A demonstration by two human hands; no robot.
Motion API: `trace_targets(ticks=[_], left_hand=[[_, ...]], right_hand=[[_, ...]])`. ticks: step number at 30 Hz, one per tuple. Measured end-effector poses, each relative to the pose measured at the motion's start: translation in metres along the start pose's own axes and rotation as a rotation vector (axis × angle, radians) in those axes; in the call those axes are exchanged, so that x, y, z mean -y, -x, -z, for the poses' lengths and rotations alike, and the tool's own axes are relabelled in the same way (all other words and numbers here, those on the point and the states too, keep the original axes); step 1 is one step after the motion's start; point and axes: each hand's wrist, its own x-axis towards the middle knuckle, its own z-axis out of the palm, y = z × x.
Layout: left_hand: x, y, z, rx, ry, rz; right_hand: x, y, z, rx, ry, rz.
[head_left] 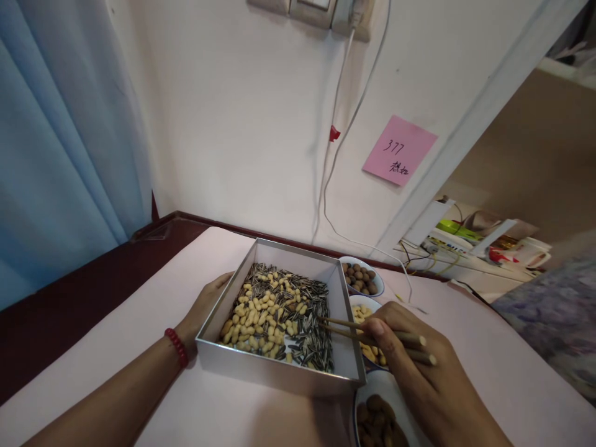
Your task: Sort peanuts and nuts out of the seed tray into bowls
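Two chopsticks [343, 323] being grasped in right hand [414, 366], long axis being aimed leftward over right wall of grey box [261, 370]. Tips being pointed at sunflower seeds [316, 347] in box's right part; whether any seed is being pinched, cannot tell. Peanuts [254, 316] being mixed with seeds, mostly farther left. Right hand being placed nearer to seeds. Box being supported on tabletop [195, 416], between hands; left side being touched by left hand [209, 304], fingers mostly hidden, grip unclear. Three bowls [378, 284] being lined up just right of box.

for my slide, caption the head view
Right hand points chopsticks into a box of peanuts and seeds; left hand at its side.
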Motion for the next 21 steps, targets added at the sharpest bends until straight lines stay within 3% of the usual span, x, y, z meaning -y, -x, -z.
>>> trace_targets(ticks=[15, 21], left_hand=[[-0.007, 0.009, -0.007, -0.020, -0.016, 0.004], [0.001, 0.003, 0.000, 0.005, -0.002, 0.014]], right_hand=[[0.001, -0.007, -0.007, 0.039, 0.038, 0.026], [0.003, -0.006, -0.012, -0.019, 0.023, 0.070]])
